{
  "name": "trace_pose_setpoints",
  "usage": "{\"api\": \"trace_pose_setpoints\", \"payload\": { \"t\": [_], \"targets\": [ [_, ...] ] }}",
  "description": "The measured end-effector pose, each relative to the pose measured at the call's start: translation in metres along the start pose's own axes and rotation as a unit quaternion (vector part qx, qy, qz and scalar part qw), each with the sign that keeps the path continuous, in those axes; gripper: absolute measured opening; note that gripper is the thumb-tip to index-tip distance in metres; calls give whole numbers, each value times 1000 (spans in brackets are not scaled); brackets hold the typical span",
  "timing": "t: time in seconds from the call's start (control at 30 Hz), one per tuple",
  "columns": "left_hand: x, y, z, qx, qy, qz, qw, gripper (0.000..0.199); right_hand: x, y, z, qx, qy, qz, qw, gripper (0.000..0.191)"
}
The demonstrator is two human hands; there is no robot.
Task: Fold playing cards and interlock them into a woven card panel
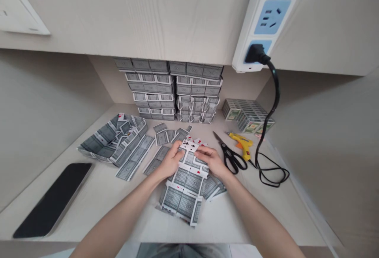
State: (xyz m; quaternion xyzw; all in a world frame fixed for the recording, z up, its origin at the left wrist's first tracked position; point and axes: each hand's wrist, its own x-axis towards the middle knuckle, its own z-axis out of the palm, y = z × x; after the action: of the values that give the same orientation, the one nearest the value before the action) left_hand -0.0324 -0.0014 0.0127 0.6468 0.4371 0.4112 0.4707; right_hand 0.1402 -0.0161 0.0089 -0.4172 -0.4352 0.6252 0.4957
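Both hands are at the far end of a long structure of joined playing cards (pixel 186 181), mostly grey patterned backs with white edges. My left hand (pixel 172 160) grips its left side, thumb on top near a face-up club card (pixel 189 145). From the right, my right hand (pixel 211 158) closes on the same end, fingers bent over the card edge. The structure's near end rests close to the table's front. Loose cards (pixel 211 187) lie beside it, partly under the right forearm. A few red-marked cards show just behind the hands.
A card-built tray (pixel 100 153) with loose cards stands left, near a black phone (pixel 53 199). Stacked card blocks (pixel 154 88) line the back. Scissors (pixel 232 157), a yellow glue gun (pixel 243 144) and its cord lie right, by boxed card decks (pixel 251 116). A power strip (pixel 263 25) hangs above.
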Motion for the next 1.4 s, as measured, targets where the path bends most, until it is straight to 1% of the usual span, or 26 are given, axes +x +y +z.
{"api": "trace_pose_setpoints", "payload": {
  "t": [0.1,0.2,0.3,0.43,0.5,0.57,0.67,0.73,0.77,0.8,0.9,0.97,1.07,1.13,1.2,1.3,1.4],
  "targets": [
    [1,0,1,-1,-2,-3,1000,11,1,1,-1,-20,6,0,1000,27],
    [1,1,1,-9,-16,0,1000,12,1,0,-2,-62,1,-14,998,26],
    [1,2,0,-15,-25,-13,999,12,-1,-1,-1,-92,5,-23,995,23],
    [2,3,0,-45,-13,-18,999,10,-5,-5,2,-95,11,-42,994,20],
    [3,3,-1,-59,-3,-17,998,9,-5,-7,3,-71,2,-42,997,20],
    [4,3,-2,-58,0,-14,998,8,-4,-9,3,-18,-4,-11,1000,21],
    [4,3,-4,-36,-15,5,999,8,-1,-11,1,62,-12,104,993,25],
    [2,4,-4,-15,-37,24,999,8,-1,-12,-2,75,-33,184,980,28],
    [1,4,-4,-3,-49,35,998,8,-1,-13,-2,69,-48,207,975,28],
    [-1,5,-4,10,-62,45,997,9,-2,-15,-3,58,-64,217,972,27],
    [-6,8,-2,48,-86,67,993,11,-8,-19,-1,6,-123,219,968,32],
    [-8,10,-2,68,-97,76,990,11,-11,-19,-1,-38,-161,226,960,38],
    [-10,12,-2,92,-112,91,985,13,-11,-16,-3,-112,-195,226,948,43],
    [-10,12,-2,96,-115,93,984,13,-9,-11,-6,-138,-203,205,947,44],
    [-8,12,-3,82,-116,83,986,14,-7,-7,-7,-134,-207,184,951,45],
    [-5,13,-6,29,-129,48,990,26,-6,-5,-6,-122,-201,171,957,45],
    [-2,15,-8,-19,-125,30,992,28,-6,-6,-4,-130,-186,146,963,43]
  ]
}}
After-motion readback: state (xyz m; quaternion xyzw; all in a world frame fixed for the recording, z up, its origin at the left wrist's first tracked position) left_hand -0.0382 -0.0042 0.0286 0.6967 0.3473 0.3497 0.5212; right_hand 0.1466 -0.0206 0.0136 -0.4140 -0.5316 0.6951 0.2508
